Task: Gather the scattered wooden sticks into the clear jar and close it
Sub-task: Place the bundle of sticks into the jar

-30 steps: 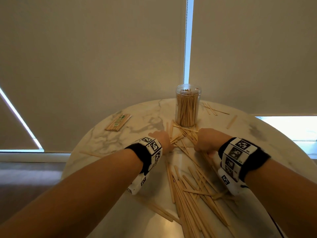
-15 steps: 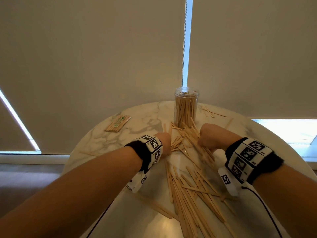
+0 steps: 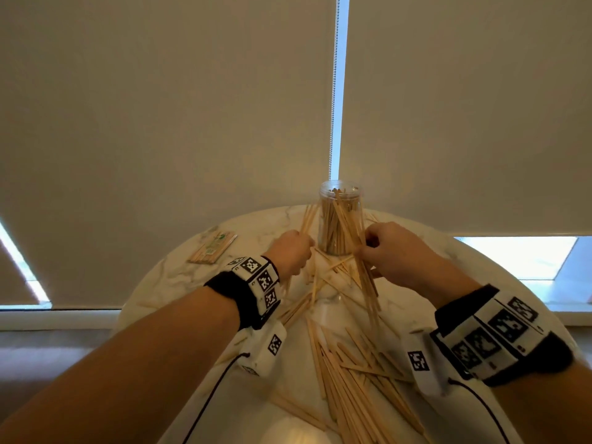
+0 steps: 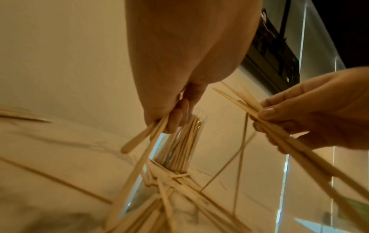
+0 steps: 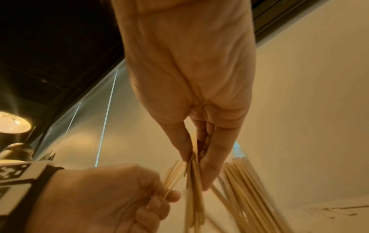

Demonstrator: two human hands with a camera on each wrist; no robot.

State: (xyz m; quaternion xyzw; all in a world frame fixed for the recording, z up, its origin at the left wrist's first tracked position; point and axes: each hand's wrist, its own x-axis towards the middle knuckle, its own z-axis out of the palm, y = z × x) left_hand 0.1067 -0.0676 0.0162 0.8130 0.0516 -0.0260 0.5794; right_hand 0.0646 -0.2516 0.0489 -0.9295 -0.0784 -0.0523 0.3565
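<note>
The clear jar [image 3: 341, 219] stands open at the far side of the round marble table [image 3: 179, 283], partly filled with upright wooden sticks. My left hand [image 3: 293, 251] grips a small bunch of sticks [image 3: 307, 219] just left of the jar, tips pointing up. My right hand [image 3: 389, 251] grips a bigger bunch [image 3: 358, 238] that slants in front of the jar's right side. In the left wrist view the fingers [image 4: 175, 118] curl round sticks [image 4: 139, 141]. In the right wrist view thumb and fingers [image 5: 213, 165] pinch a bundle [image 5: 194, 189]. No lid is visible.
Several loose sticks [image 3: 346, 373] lie in a pile on the table between my forearms and near the jar's base. A wrapped pack of sticks [image 3: 213, 248] lies at the table's far left. Roller blinds hang behind the table.
Both hands have lifted off the table with bunches of sticks and moved forward, up to either side of the jar. The view has tilted up slightly.
</note>
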